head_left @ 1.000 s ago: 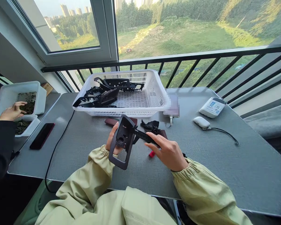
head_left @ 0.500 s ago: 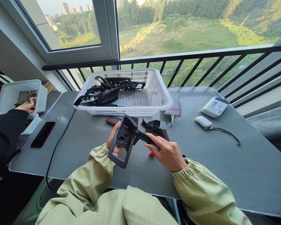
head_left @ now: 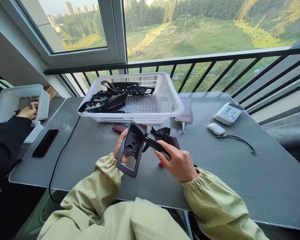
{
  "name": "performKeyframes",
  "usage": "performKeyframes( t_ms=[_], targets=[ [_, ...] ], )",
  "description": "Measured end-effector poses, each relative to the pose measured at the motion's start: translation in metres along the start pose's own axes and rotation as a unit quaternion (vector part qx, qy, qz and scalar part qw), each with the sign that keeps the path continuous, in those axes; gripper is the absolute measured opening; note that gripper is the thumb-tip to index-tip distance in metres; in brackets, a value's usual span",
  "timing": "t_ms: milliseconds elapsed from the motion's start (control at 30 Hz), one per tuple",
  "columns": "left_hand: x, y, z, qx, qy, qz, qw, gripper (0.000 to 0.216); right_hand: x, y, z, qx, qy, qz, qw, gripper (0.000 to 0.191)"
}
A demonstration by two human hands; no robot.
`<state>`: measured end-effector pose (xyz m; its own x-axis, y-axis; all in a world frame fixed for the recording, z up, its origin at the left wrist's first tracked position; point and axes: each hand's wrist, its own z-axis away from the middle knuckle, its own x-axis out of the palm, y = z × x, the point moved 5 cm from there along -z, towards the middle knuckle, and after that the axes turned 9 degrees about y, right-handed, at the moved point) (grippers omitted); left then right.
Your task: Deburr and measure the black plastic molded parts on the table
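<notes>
My left hand [head_left: 121, 146] is closed round the left side of a dark plastic housing [head_left: 139, 160], tilted above the table, with a rectangular opening at its lower end and a round hole in the middle. From the right, my right hand [head_left: 178, 160] grips a black caliper [head_left: 153, 143]. The caliper's jaws are at the housing's upper right edge; whether they touch it I cannot tell. Beneath and behind lie a dark red piece [head_left: 118, 128], a crumpled black cloth [head_left: 161, 132] and a brown piece [head_left: 174, 142]. A small red object [head_left: 161, 164] shows under my right hand.
A white basket [head_left: 137, 118] of black plastic parts stands at the back. A phone [head_left: 45, 143] and cable [head_left: 62, 150] lie left; a white box [head_left: 228, 113] and earphone case [head_left: 216, 129] lie right. Another person's hand [head_left: 29, 111] reaches into a white tub [head_left: 43, 103].
The caliper's jaws have shifted slightly and look more separate from the housing's edge. Both my hands keep their grips. The other person's hand has moved slightly in the tub.
</notes>
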<state>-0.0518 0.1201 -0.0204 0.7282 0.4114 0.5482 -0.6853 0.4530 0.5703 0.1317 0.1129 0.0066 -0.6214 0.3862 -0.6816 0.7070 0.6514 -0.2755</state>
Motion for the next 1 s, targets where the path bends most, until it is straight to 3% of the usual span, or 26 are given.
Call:
performKeyframes(
  t_ms=[167, 333, 467, 733, 1000],
  targets=[
    [-0.004, 0.007, -0.001, 0.117, 0.066, 0.074, 0.988, 0.041, -0.005, 0.001, -0.002, 0.024, 0.031, 0.011, 0.999, 0.034],
    [-0.018, 0.018, 0.003, 0.323, 0.171, 0.136, 0.921, 0.050, -0.004, -0.005, -0.002, 0.008, 0.013, -0.023, 1.000, 0.032],
    [-0.022, 0.021, 0.009, 0.407, 0.185, 0.141, 0.883, 0.058, 0.000, -0.008, 0.000, -0.002, -0.001, -0.023, 1.000, 0.033],
    [-0.022, 0.022, 0.012, 0.427, 0.195, 0.034, 0.882, 0.069, 0.006, -0.006, 0.004, -0.021, -0.036, -0.024, 0.999, 0.042],
    [-0.020, 0.021, 0.011, 0.432, 0.188, 0.039, 0.881, 0.067, 0.007, -0.002, 0.007, -0.007, -0.048, -0.028, 0.998, 0.046]
  ],
)
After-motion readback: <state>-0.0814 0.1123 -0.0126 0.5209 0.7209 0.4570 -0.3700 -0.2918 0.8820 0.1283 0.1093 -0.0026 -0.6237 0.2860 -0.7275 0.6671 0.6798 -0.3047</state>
